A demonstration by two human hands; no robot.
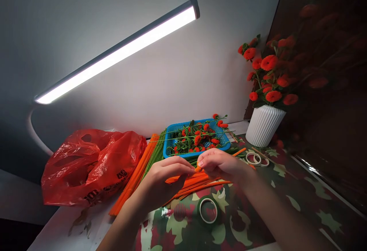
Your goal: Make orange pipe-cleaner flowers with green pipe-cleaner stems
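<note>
Both of my hands meet in the middle of the head view, over the table. A short bent bit of an orange pipe cleaner (pixel 197 168) shows between my fingertips. My left hand (pixel 168 170) pinches it from the left, fingers closed. From the other side my right hand (pixel 220 163) grips it between thumb and curled fingers, which hide most of it. Just beneath lies a loose bundle of orange pipe cleaners (pixel 192 184). A roll of green tape (pixel 200 209) rests on the patterned cloth nearer to me.
Behind my hands is a blue basket (pixel 169 138) of red flowers on green stems. Orange stems (pixel 130 188) and green stems (pixel 157 147) lie beside a red plastic bag (pixel 94 163). Two tape rolls (pixel 265 162) and a white vase (pixel 263 126) stand right. A lamp (pixel 123 52) hangs above.
</note>
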